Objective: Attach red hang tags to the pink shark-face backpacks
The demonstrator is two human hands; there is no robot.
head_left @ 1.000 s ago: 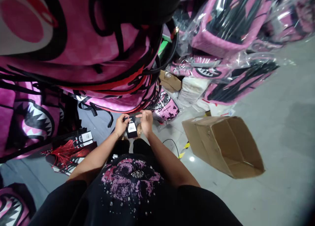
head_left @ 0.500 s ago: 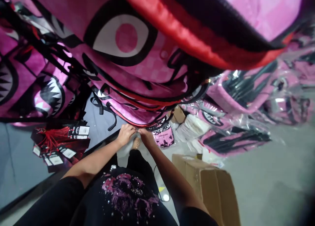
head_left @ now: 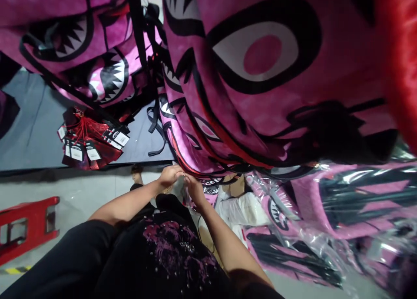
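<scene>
A stack of pink backpacks point(head_left: 202, 149) with shark teeth, eyes and red trim fills the view ahead of me. At the lowest one's near edge, my left hand point(head_left: 171, 176) is closed with its fingertips pinched. Just right of it, my right hand point(head_left: 194, 189) is also closed, and the two sets of fingertips nearly meet. Whatever lies between the fingers is too small to make out. Dark straps point(head_left: 156, 132) lie on the grey table to the left of the stack.
A fan of black-and-red hang tags point(head_left: 93, 145) with red cords lies on the grey table point(head_left: 29, 138). More pink shark bags point(head_left: 110, 75) stand behind. Plastic-wrapped pink bags point(head_left: 293, 251) lie on the right. A red frame point(head_left: 32, 225) is on the floor at left.
The view has swung, so the backpacks and wrapped bags shift within it, the red frame appears and the brown carton drops out of sight. Both hands stay pinched together at the backpack's edge.
</scene>
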